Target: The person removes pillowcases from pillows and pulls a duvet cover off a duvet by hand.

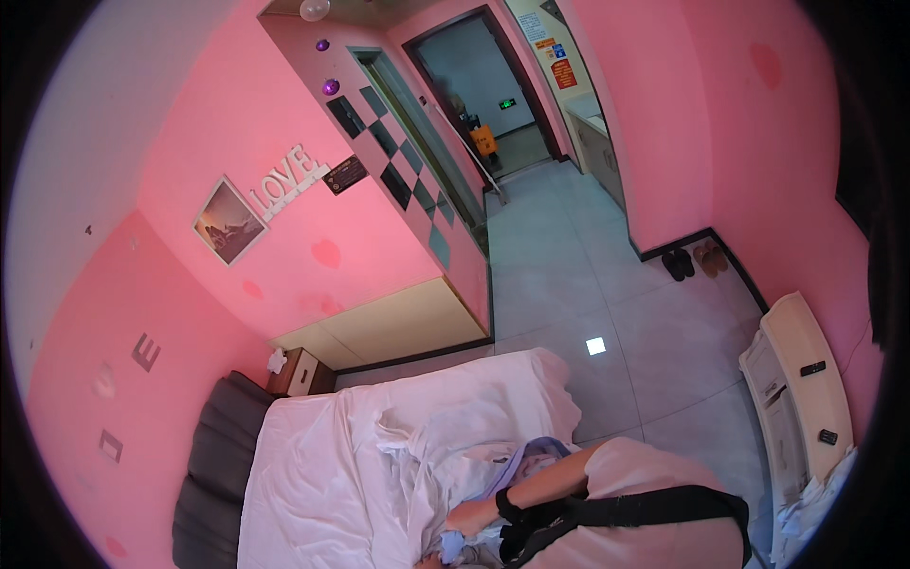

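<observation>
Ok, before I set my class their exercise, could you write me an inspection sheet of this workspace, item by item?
Surface: white-covered bed, rumpled, with a dark headboard on the left.
Job's things: bunched white cloth and a bluish cloth lying on the bed.
Clutter: two small black devices and crumpled white fabric at the pale cabinet; black slippers and brown slippers by the wall.
Hands: right hand at the bunched fabric, grip unclear; left hand mostly cut off by the lower edge.
Cables: thin cord against the right wall.
Surroundings: pink walls, tiled floor, open doorway at the back.
</observation>
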Available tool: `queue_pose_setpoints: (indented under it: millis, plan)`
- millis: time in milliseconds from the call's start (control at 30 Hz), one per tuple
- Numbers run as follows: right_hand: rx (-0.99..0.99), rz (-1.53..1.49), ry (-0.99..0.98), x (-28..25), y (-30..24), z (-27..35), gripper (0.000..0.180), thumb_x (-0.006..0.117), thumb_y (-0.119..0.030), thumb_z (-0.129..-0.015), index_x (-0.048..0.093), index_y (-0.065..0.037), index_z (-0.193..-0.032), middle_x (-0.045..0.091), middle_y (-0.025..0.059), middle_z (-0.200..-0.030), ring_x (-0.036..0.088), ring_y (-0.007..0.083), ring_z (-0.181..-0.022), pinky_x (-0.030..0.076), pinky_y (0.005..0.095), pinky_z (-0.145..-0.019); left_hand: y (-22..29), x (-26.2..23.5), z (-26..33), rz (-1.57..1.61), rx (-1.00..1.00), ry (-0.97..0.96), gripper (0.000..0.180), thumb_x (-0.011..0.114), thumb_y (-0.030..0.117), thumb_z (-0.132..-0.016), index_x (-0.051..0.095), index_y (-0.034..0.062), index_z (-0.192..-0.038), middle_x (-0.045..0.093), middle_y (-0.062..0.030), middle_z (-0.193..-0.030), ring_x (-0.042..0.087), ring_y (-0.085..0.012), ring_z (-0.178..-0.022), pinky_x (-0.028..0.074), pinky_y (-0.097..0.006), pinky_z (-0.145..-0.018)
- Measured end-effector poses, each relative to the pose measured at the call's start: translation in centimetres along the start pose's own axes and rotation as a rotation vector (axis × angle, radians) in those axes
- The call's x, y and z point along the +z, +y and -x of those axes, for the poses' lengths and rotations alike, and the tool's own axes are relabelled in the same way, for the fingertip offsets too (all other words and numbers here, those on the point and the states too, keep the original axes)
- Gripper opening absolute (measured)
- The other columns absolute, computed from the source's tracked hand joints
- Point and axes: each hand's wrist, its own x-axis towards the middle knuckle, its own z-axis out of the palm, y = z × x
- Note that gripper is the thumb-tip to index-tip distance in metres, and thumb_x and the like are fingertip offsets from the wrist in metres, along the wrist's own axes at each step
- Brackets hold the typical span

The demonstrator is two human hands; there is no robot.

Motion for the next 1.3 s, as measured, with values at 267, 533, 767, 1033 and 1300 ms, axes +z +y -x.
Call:
queue_pose_setpoints:
  millis: [267,533,767,1033,1300]
  plan:
    - [0.119,-0.068,0.017,-4.0,1.3,0.8,0.018,0.053,-0.01,-0.062,0.057,0.003,-0.075,0.056,0.0213,-0.068,0.056,0.0358,-0.068,0.041,0.0429,-0.058,0.2,2.3,-1.4,0.142,0.414,0.205,0.037,0.052,0.021,-0.074,0.051,0.0053,-0.108,0.055,-0.0165,-0.102,0.052,-0.0305,-0.096,0.039,-0.043,-0.084]
    - [0.008,-0.059,-0.1,-3.4,-1.7,0.1,0.018,0.053,-0.01,-0.062,0.057,0.004,-0.073,0.057,0.0202,-0.07,0.056,0.0357,-0.067,0.041,0.0414,-0.058,4.9,0.2,0.6,0.18,0.32,0.225,0.034,0.051,0.02,-0.074,0.052,0.0047,-0.105,0.056,-0.0167,-0.099,0.053,-0.0302,-0.092,0.04,-0.042,-0.081]
    - [-0.069,-0.005,-0.146,-0.2,-2.7,0.3,0.014,0.053,-0.011,-0.058,0.055,0.001,-0.065,0.053,0.0196,-0.06,0.054,0.0358,-0.059,0.039,0.0426,-0.051,5.0,-0.1,0.6,0.163,0.284,0.239,0.031,0.05,0.018,-0.075,0.053,0.0042,-0.102,0.057,-0.0167,-0.096,0.054,-0.0299,-0.089,0.041,-0.04,-0.079]
    - [0.003,-0.088,0.01,0.2,-0.5,0.5,0.012,0.052,-0.009,-0.06,0.055,0.0,-0.067,0.054,0.019,-0.063,0.053,0.0364,-0.061,0.038,0.043,-0.052,4.6,-0.4,-0.3,0.192,0.241,0.3,0.028,0.049,0.017,-0.075,0.054,0.0036,-0.1,0.058,-0.0169,-0.093,0.056,-0.0296,-0.086,0.042,-0.039,-0.077]
    - [0.037,-0.085,-0.129,-1.0,-1.5,1.2,0.014,0.051,-0.009,-0.063,0.055,0.002,-0.072,0.053,0.0206,-0.067,0.053,0.0372,-0.066,0.038,0.0437,-0.056,4.2,0.2,-0.2,0.19,0.126,0.375,0.025,0.048,0.015,-0.076,0.055,0.003,-0.097,0.059,-0.017,-0.09,0.057,-0.0293,-0.083,0.043,-0.037,-0.074]
